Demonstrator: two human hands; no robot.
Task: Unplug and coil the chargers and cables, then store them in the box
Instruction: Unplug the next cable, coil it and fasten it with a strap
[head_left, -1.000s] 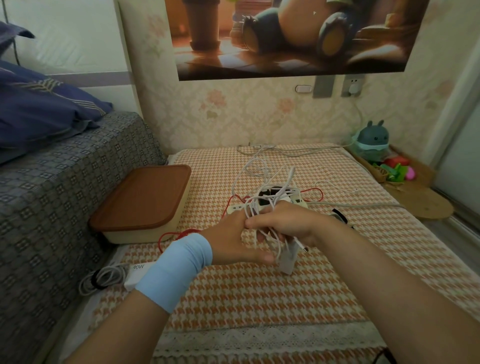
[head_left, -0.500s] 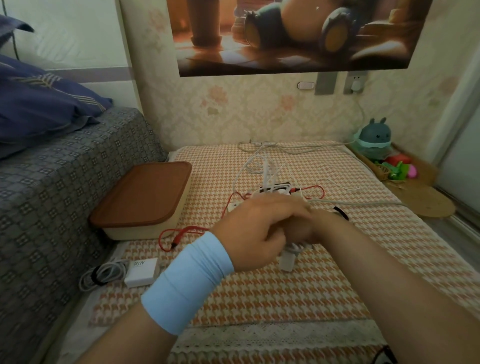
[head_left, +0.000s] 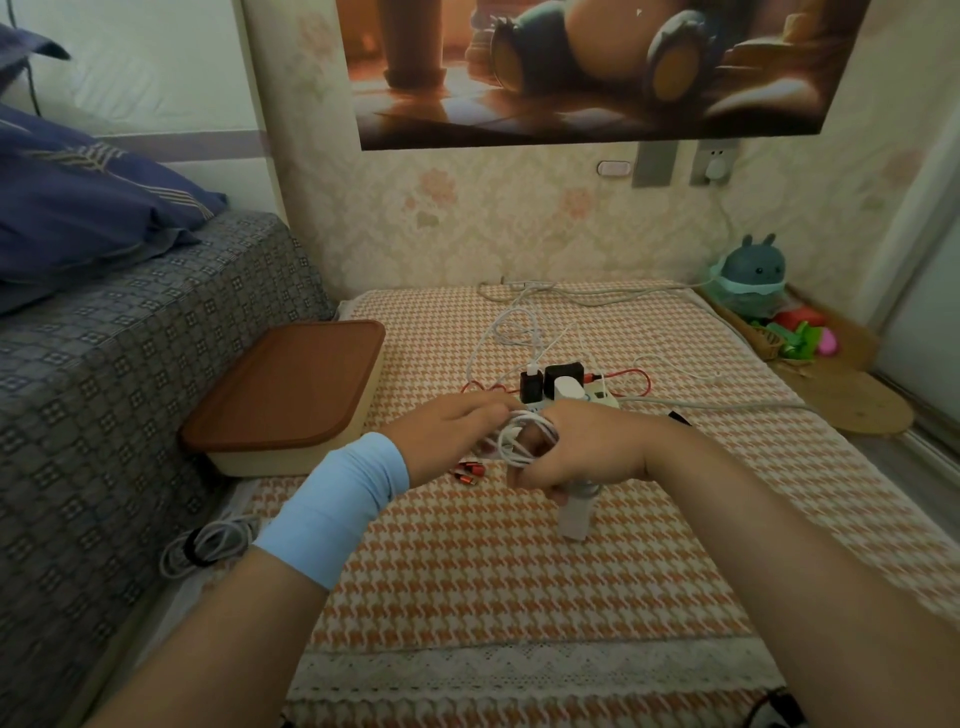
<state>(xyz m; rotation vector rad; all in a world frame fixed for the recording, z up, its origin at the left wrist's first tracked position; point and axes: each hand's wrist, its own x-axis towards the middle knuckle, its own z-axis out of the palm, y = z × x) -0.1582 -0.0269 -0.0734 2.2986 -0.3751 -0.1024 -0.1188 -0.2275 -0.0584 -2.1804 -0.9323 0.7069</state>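
Right hand (head_left: 582, 454) is fisted, on the near side of the power strip (head_left: 597, 400). The white cable (head_left: 522, 441) is wound in tight loops round its fingers, and the white charger brick (head_left: 573, 512) sticks out below the fist. Left hand (head_left: 452, 436), blue wristband (head_left: 337, 506) on its wrist, sits just left of the right hand with its fingertips at the top of the coil; it's blurred, so I can't tell whether it pinches or only touches. 0.5 s ago the left hand lay over the right and hid the cable; now they're side by side and the coil shows. 1 s ago the cable was a loose tangle standing above the hands; now it's drawn down into loops. Strip is still loaded: two black chargers (head_left: 531, 385) and a white plug (head_left: 569, 388) in it, red cable (head_left: 631, 375) looping round its far side, red connectors (head_left: 470, 470) near-left of it. Box (head_left: 291, 452), brown lid on, sits left of the strip, unmoved. A coiled white cable (head_left: 208, 543) lies farther near-left; the 90W brick beside it is now hidden behind the left forearm.
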